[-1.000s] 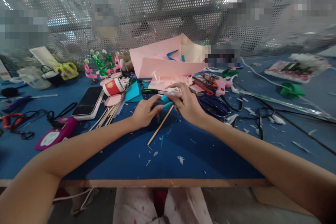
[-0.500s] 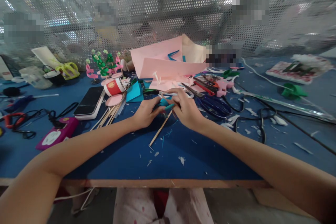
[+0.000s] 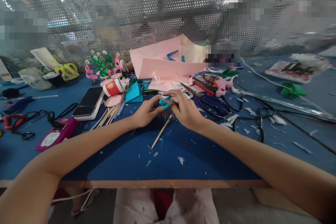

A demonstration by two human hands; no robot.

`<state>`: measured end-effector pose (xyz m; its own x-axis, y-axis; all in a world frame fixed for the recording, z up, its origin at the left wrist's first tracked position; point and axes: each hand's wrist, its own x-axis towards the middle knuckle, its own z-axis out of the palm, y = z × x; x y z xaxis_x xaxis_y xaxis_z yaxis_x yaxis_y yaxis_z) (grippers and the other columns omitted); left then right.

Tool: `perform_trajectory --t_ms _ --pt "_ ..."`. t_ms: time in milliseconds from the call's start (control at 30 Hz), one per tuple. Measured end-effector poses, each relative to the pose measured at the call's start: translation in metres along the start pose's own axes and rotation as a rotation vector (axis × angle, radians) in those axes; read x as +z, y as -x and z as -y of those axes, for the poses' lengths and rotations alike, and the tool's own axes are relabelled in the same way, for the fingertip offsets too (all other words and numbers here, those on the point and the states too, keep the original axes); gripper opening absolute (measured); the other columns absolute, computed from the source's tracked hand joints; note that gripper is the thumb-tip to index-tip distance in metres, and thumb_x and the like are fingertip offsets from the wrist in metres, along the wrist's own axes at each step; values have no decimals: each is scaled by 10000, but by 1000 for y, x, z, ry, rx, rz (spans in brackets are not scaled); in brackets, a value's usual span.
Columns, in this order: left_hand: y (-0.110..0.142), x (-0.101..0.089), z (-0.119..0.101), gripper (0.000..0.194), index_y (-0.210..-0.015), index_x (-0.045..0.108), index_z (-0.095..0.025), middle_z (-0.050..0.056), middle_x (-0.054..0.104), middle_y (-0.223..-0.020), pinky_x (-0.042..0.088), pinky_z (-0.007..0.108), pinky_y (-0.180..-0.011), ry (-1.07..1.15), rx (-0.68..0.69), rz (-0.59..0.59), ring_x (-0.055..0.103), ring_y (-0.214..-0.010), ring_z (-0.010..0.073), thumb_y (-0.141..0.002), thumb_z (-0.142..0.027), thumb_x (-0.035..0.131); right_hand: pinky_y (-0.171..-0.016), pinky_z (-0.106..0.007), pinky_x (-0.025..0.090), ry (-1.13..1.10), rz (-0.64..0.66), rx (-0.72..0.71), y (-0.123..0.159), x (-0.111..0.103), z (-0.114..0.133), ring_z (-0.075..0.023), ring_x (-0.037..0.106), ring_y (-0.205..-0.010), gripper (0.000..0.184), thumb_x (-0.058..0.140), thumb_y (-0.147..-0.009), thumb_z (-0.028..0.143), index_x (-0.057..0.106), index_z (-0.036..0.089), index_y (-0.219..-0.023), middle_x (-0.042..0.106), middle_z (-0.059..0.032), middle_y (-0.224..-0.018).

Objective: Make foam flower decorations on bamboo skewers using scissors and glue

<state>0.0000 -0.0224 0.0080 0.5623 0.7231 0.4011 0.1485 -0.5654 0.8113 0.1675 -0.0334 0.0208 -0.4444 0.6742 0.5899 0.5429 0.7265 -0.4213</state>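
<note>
Both hands meet over the middle of the blue table, fingertips almost touching. Between them is a small piece of turquoise paper [image 3: 167, 106], curled or folded. My left hand [image 3: 146, 112] pinches its left side with thumb and fingers. On the other side, my right hand [image 3: 186, 110] has its fingers closed on the paper. A thin wooden stick [image 3: 160, 133] slants down from beneath the right fingers. Its upper end is hidden, so whether it is gripped I cannot tell. A folded turquoise sheet [image 3: 133, 92] lies just beyond my left hand.
Behind my hands sits a large pink paper sheet [image 3: 170, 66]. Blue-handled scissors [image 3: 214, 106] lie to the right, among white scraps and black cords. A red-and-white paper cup [image 3: 113, 87], wooden sticks [image 3: 109, 116], a phone [image 3: 89, 101] and a purple box [image 3: 56, 133] are at left.
The stick's lower end has shifted slightly to the right and steepened a little. The turquoise paper has turned slightly between the fingers. Both hands stay nearly in place.
</note>
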Motion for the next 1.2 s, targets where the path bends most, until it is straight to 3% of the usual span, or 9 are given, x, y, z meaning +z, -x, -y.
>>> perform_trajectory --t_ms 233,433,533,667,900,1033,1200 --pt "-2 1 -2 307 -1012 419 -165 15 505 -814 475 221 -625 190 11 -1 560 -667 87 -825 -408 437 -460 -219 293 43 20 33 -2 1 0 -110 470 -481 257 359 -823 202 376 144 -1074 478 28 -558" --pt "-2 2 5 251 -1008 413 -166 23 520 -854 489 209 -588 207 27 -16 558 -654 78 -817 -310 486 -472 -221 319 8 -24 29 -1 3 -1 -98 460 -470 263 351 -790 130 384 162 -1049 446 39 -572" --pt "-1 2 7 236 -1022 406 -162 34 537 -865 476 210 -565 135 27 10 544 -604 67 -830 -288 462 -474 -213 351 -61 -46 14 0 4 -1 -91 479 -473 266 318 -794 110 362 171 -1049 431 46 -581" --pt "0 2 3 193 -1001 415 -155 -5 550 -731 450 208 -578 -40 28 22 529 -561 64 -837 -253 444 -480 -222 366 -58 -94 -24 1 5 3 -94 470 -489 241 307 -812 132 352 176 -1044 460 23 -625" --pt "1 0 4 262 -1028 413 -152 -36 496 -678 377 174 -510 -203 65 -96 459 -529 54 -795 -226 509 -516 -230 386 -84 -66 -71 1 4 7 -102 481 -526 266 301 -813 129 325 172 -1074 464 16 -631" --pt "-1 1 6 309 -1062 412 -161 17 502 -857 417 175 -556 -111 78 -132 487 -634 60 -776 -204 521 -484 -232 365 -35 -51 -26 0 5 4 -109 475 -507 302 316 -790 137 317 155 -1092 452 21 -624" --pt "-2 1 2 359 -1108 409 -153 48 511 -907 445 162 -578 -21 61 -158 503 -784 99 -765 -157 513 -483 -241 355 30 -30 52 -1 1 4 -125 502 -504 339 312 -799 156 324 141 -1137 497 11 -603"
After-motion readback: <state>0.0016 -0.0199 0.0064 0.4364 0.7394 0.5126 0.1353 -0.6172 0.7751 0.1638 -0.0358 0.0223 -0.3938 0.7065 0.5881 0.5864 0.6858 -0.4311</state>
